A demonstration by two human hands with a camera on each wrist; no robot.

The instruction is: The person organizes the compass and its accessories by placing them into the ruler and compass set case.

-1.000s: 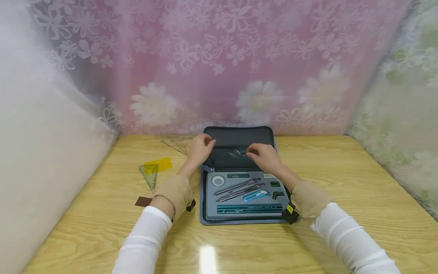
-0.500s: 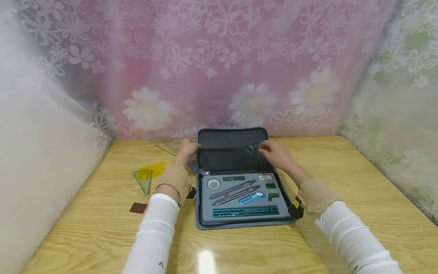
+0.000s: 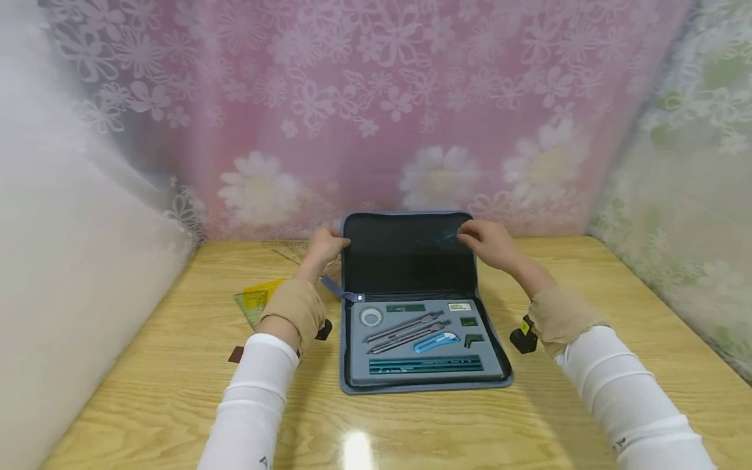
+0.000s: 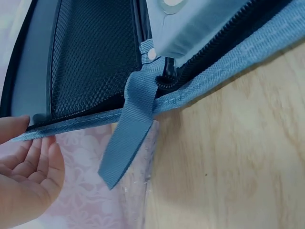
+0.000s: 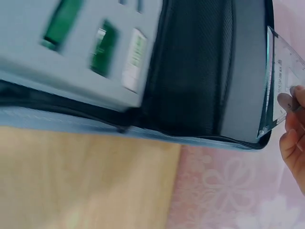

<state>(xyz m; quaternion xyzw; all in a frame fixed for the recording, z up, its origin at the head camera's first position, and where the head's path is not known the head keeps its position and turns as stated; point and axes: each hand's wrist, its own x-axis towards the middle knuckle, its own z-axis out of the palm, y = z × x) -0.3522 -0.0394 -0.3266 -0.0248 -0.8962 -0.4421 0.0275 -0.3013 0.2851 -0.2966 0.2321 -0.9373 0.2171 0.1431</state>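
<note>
A zipped drawing-set case [image 3: 348, 365] lies unfolded on the table, its dark lid [image 3: 409, 261] tilted up at the back. My left hand [image 3: 325, 248] pinches the lid's left edge; in the left wrist view its thumb [image 4: 14, 126] is on the inner side, fingers behind. My right hand [image 3: 490, 245], at the lid's upper right, pinches a clear plastic set square [image 5: 281, 78] with printed markings, overlapping the lid's edge in the right wrist view. A mesh pocket [image 4: 93, 52] lines the lid. The grey tray holds compasses [image 3: 405, 333], a blue cutter [image 3: 437, 343] and pencils [image 3: 425, 365].
On the left of the table [image 3: 158, 365] lie a greenish triangle [image 3: 247, 305], a yellow plastic piece [image 3: 276, 285], a larger clear triangle [image 3: 284, 249] and a dark red piece [image 3: 235, 354], partly behind the left arm. A strap [image 4: 128, 129] hangs from the case's left hinge.
My left hand has moved from over the lid to its left edge. The right hand has moved up and right with the set square. The lid stands more upright.
</note>
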